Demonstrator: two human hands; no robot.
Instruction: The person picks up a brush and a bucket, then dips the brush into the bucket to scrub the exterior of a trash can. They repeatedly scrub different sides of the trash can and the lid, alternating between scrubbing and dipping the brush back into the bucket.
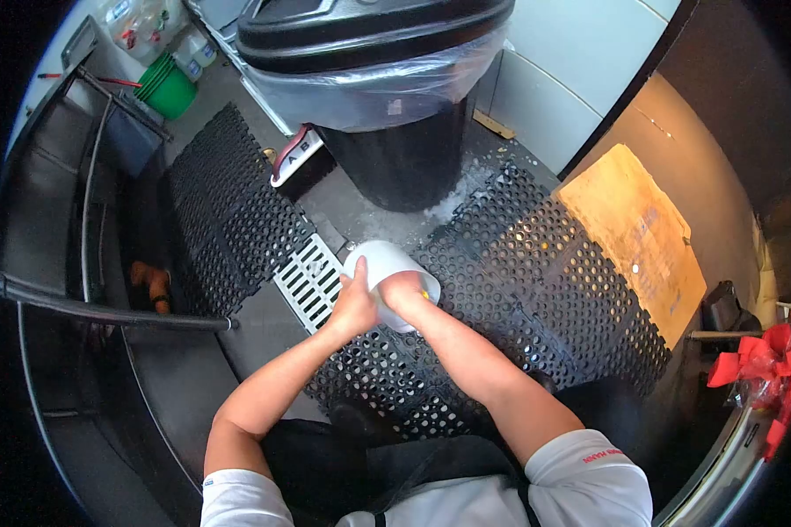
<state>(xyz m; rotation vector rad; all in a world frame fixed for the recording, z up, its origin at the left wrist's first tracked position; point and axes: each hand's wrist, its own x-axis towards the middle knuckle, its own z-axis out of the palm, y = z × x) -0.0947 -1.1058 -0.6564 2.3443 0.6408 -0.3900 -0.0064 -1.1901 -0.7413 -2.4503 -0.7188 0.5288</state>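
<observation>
A white round container (380, 255) is tilted on its side in front of me, above the perforated floor mat, its mouth turned toward me. My left hand (355, 303) grips its near left side, with the thumb along the outer wall. My right hand (402, 290) reaches inside through the mouth, so its fingers are hidden by the wall. Something small and yellow (425, 296) shows beside the right wrist, too small to name. Just left of the container lies a white slotted drain grate (306, 279) in the floor.
A large black lidded bin (395, 162) with a clear liner stands ahead. Beside it is a brush head (301, 162). Black perforated mats (536, 272) cover the floor. Flattened cardboard (633, 237) lies right, green buckets (169, 88) far left, a dark metal rack (114, 312) at left.
</observation>
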